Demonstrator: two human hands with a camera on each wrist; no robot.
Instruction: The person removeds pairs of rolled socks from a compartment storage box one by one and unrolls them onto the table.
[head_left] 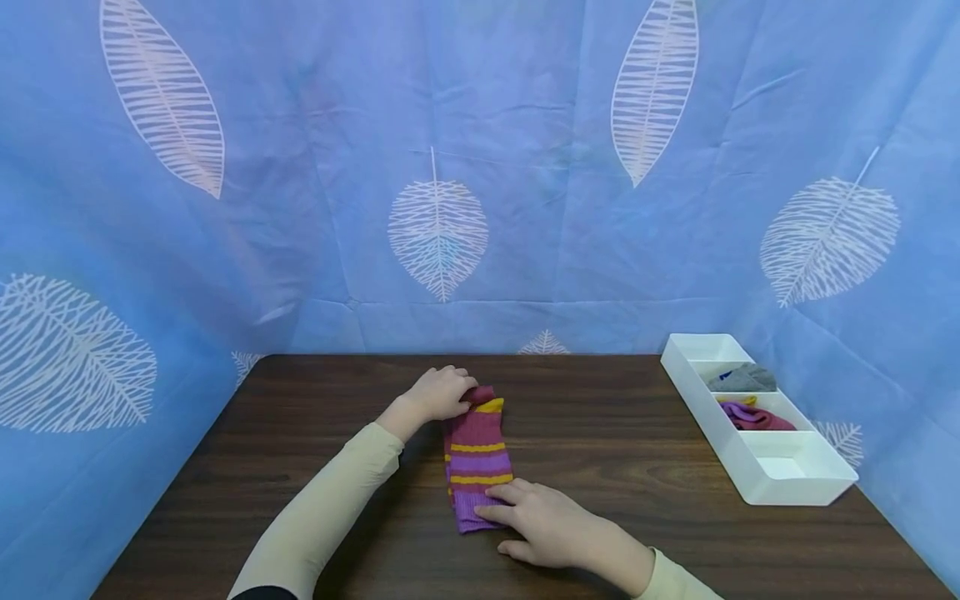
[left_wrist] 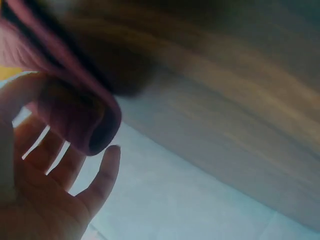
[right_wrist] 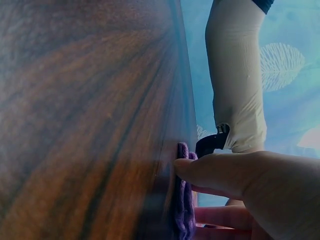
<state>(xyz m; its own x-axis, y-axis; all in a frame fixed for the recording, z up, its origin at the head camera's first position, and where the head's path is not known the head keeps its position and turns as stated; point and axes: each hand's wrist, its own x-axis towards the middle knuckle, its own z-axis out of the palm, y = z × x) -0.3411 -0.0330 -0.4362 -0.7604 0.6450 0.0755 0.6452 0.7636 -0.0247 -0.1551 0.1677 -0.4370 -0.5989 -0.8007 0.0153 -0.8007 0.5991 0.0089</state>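
Observation:
A pair of striped socks [head_left: 478, 460], maroon, purple and yellow, lies lengthwise on the dark wood table, one layered over the other. At the far end my left hand [head_left: 441, 393] grips the toe part, which is folded over. The left wrist view shows the thumb across that rolled maroon fold [left_wrist: 75, 112] with the fingers behind it. My right hand [head_left: 551, 521] rests its extended fingers on the purple ribbed cuffs at the near end. Seen from the right wrist, the purple cuff edges [right_wrist: 184, 215] stack in layers beside the thumb.
A white divided box [head_left: 712, 437] stands at the table's right edge. One compartment holds a grey sock [head_left: 744, 379], another a maroon and purple bundle [head_left: 761, 418]. Behind the table [head_left: 600, 425] hangs a blue cloth [head_left: 517, 242] with white leaf prints.

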